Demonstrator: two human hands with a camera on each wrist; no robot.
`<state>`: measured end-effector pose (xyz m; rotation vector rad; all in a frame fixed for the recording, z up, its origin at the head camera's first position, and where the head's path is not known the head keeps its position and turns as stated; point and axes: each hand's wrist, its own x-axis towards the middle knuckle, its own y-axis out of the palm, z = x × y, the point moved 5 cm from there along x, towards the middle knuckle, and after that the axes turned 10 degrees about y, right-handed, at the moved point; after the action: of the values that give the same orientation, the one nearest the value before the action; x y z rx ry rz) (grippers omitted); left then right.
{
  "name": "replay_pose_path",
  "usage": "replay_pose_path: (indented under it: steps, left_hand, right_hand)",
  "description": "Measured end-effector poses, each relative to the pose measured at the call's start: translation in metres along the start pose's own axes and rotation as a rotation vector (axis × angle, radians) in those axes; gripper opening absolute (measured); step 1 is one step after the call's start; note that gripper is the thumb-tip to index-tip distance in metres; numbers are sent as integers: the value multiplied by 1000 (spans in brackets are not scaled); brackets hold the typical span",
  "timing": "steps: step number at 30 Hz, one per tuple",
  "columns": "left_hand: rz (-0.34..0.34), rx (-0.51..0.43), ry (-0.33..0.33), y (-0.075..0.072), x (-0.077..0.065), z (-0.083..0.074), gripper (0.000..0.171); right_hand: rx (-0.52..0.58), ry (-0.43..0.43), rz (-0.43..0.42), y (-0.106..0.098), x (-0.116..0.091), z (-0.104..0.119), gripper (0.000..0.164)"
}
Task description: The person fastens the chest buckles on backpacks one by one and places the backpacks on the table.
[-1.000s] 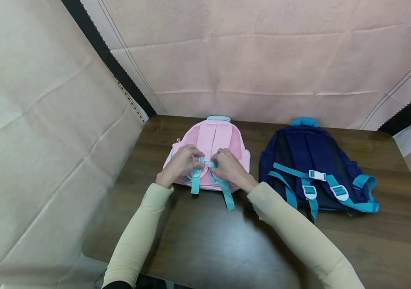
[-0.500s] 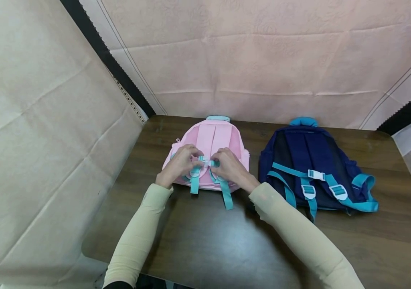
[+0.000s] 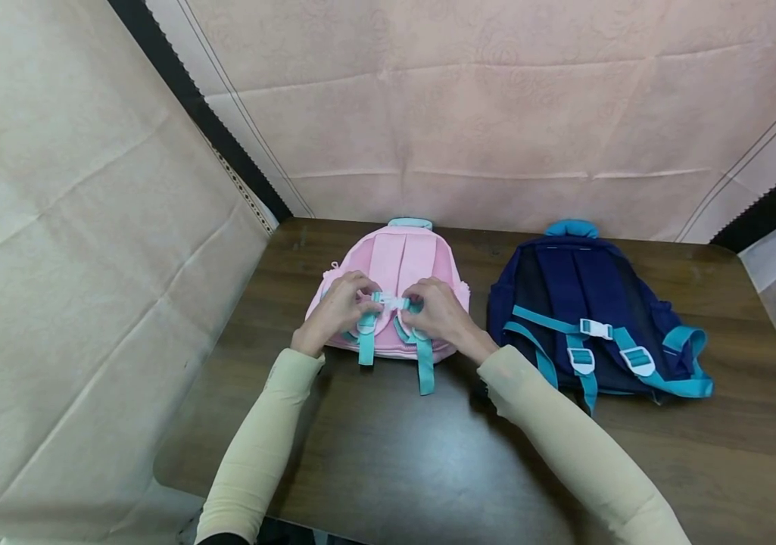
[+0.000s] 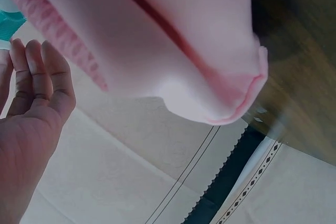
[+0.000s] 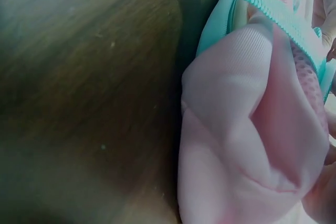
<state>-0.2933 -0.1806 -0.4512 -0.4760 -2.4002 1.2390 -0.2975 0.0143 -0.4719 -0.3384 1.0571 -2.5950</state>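
Observation:
A small pink backpack [image 3: 384, 257] lies on the table with its shoulder straps upward. Across its lower half runs a turquoise strap joined by a white buckle [image 3: 391, 301]. My left hand [image 3: 341, 306] pinches the strap at the buckle's left end. At the right end, my right hand [image 3: 438, 310] holds the strap between thumb and fingers. Two loose turquoise strap ends hang over the bag's lower edge. In the left wrist view the left hand [image 4: 37, 93] shows beside the pink fabric. Most of the right hand is hidden by the backpack [image 5: 236, 124] in the right wrist view.
To the right lies a navy backpack [image 3: 551, 272] with blue straps, its white buckle [image 3: 595, 328] fastened across the front. Both bags rest on a brown wooden table [image 3: 388, 439]. Pale cloth [image 3: 497, 113] hangs behind and on the left.
My right hand has shifted slightly to the right, and more of the white buckle shows between the hands. The right strap end hangs straighter. My left hand stays nearly in place.

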Motion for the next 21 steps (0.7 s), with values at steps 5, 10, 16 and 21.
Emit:
replay_pose_path:
  steps: [5,10,16,21]
  left_hand:
    - [-22,0,21,1,0,1,24]
    - [-27,1,20,1,0,1,23]
    - [-24,-13,0,3,0,1,25]
    - [-27,-26,-3,4,2,0,24]
  right_hand:
    - [51,-14,-25,-4,-3,-2,31]
    - [83,-32,-43,-6,-4,-5,31]
    - [107,-51,-52,-8,-3,-7,29]
    - [130,-66,-56,-10,-3,-7,28]
